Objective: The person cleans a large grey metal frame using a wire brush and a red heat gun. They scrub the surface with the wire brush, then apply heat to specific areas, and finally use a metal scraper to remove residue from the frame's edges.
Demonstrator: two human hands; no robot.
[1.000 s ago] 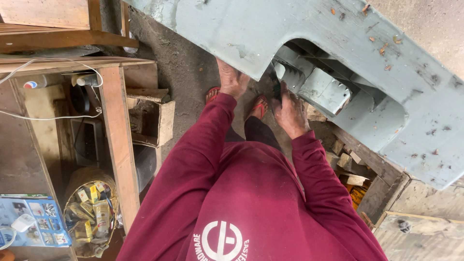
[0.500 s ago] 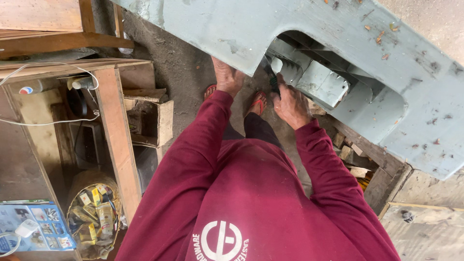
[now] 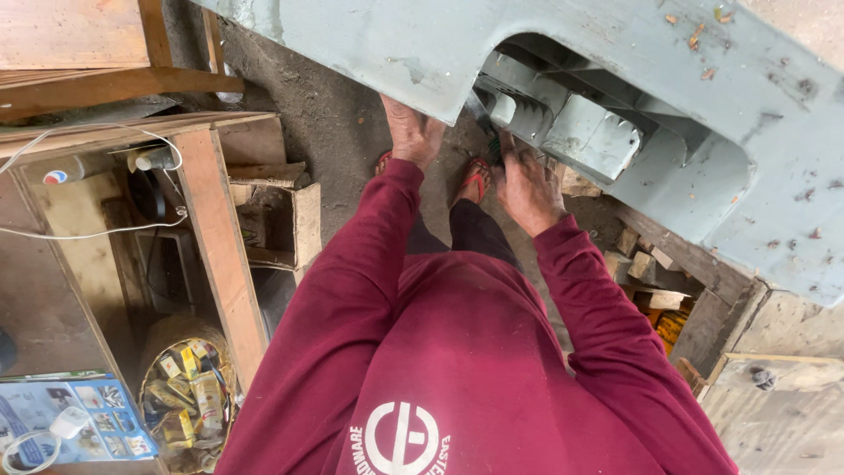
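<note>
Head view: I log left hand (image 3: 413, 132) flat against grey-blue painted metal machine body (image 3: 396, 53); right hand (image 3: 527, 186) nearer, gripping green-handled tool (image 3: 495, 148) at twelve o'clock.

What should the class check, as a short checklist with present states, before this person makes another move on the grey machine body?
1. Left hand steady against the lower edge of the grey machine body: ok, palm pressed on it.
2. Right hand has a firm grip on the green-handled tool: cannot tell, the fingers hide most of it.
3. Tool tip seated in the toothed grey block: cannot tell, it is in shadow.
4. Feet protected: not ok, only red sandals show.
5. Footing free of clutter: not ok, wood offcuts lie close to the right.
6. Sleeves away from the teeth: ok, both cuffs sit at the wrists.
</note>
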